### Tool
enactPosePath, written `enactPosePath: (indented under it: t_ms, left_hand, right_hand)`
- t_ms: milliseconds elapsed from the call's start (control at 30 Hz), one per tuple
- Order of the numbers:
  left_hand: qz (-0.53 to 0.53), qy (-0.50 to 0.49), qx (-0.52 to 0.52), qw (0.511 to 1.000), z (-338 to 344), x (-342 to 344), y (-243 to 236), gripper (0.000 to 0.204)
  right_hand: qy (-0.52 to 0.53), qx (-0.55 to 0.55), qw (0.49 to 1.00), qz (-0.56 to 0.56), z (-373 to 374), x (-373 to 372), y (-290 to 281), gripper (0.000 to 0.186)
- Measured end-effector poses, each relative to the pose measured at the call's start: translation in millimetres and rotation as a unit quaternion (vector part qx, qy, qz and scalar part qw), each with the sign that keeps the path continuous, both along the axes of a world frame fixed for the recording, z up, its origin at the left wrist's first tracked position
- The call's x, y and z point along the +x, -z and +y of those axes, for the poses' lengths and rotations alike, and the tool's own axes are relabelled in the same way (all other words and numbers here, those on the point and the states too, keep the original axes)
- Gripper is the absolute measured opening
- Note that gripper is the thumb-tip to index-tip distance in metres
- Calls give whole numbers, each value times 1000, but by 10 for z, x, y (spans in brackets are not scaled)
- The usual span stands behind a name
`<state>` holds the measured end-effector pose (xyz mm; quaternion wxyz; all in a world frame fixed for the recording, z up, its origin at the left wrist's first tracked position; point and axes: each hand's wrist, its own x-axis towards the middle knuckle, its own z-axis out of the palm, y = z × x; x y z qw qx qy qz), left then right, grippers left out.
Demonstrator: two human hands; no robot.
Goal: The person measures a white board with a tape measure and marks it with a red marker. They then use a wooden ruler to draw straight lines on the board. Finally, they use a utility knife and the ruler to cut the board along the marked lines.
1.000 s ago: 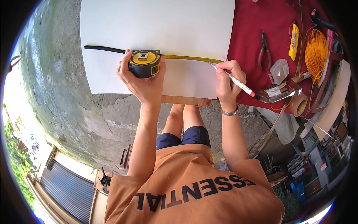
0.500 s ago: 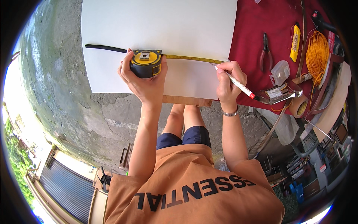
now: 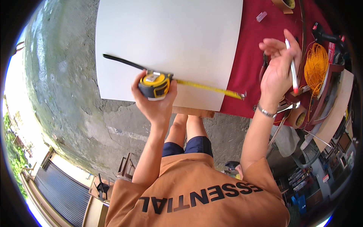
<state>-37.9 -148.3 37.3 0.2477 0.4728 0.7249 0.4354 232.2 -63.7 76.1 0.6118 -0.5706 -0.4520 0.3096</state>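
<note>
My left hand (image 3: 159, 106) grips a yellow and black tape measure (image 3: 154, 85) over the lower part of a large white sheet (image 3: 170, 38). Its yellow blade (image 3: 200, 86) stretches right past the sheet's edge, ending in a metal hook, and a black strap (image 3: 119, 59) trails left. My right hand (image 3: 278, 68) is raised over the red cloth (image 3: 249, 45), holding a white marker (image 3: 292, 72) with a red end against the palm, fingers partly bent. Pliers (image 3: 264, 60) are partly hidden behind it.
At the right lie a bundle of orange cord (image 3: 315, 66), a black tool (image 3: 321, 34), a small clear piece (image 3: 261, 16), cardboard rolls (image 3: 298, 118) and leaning boards (image 3: 332, 111). Below the sheet are a wooden edge (image 3: 193, 112) and cracked concrete ground (image 3: 117, 128).
My right hand has lifted away from the sheet, up and rightward with the marker. My left hand and the tape measure have shifted down and right, and the blade now slants past the sheet's edge.
</note>
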Motion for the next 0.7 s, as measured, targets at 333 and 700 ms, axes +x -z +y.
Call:
enactPosePath:
  t_ms: [333, 700]
  left_hand:
    - [-290, -234, -172, 912, -672, -442, -574, 44]
    - [-370, -236, -125, 890, -632, -502, -572, 45]
  right_hand:
    - [-140, -10, 883, -448, 1974, -52, 181, 30]
    - [-169, -45, 839, -516, 2058, -69, 18, 24]
